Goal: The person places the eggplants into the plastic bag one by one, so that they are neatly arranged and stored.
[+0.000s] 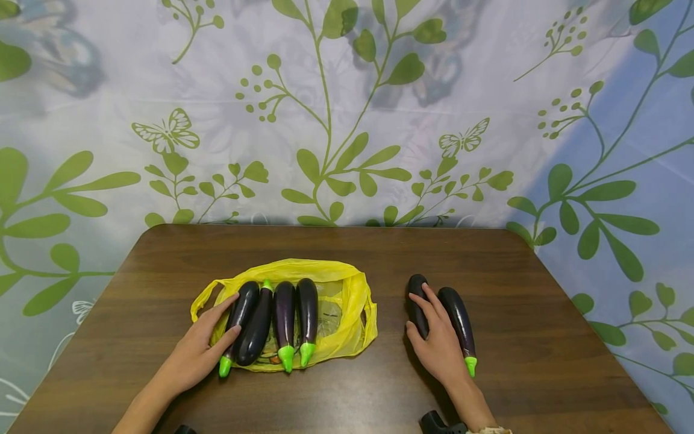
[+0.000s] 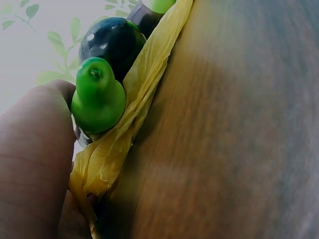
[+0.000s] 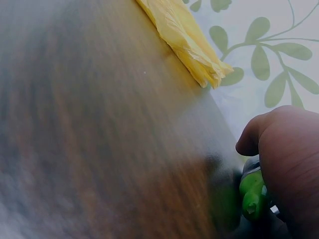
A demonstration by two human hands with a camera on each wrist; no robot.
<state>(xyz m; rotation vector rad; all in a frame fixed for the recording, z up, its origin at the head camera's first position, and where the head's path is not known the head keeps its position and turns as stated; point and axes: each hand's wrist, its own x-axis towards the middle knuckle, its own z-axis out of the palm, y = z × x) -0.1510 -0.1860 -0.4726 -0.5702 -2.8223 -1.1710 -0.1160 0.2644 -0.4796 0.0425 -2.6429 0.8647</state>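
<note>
Several dark purple eggplants with green caps lie side by side on a yellow plastic bag [image 1: 360, 307], left of the table's middle. My left hand [image 1: 195, 355] holds the leftmost eggplant [image 1: 248, 298], its thumb across the lower part. In the left wrist view that eggplant's green cap [image 2: 99, 107] shows beside the hand. Farther right, my right hand [image 1: 438, 349] grips another eggplant [image 1: 417, 284] from above, thumb on its left side; much of it is hidden under the hand. Just right of that hand lies one more eggplant [image 1: 458, 316], cap toward me.
Everything rests on a brown wooden table [image 1: 352, 398] with rounded far corners. Behind it hangs a pale cloth [image 1: 217, 90] printed with green leaves and butterflies. A black device part [image 1: 441, 424] shows at my right wrist.
</note>
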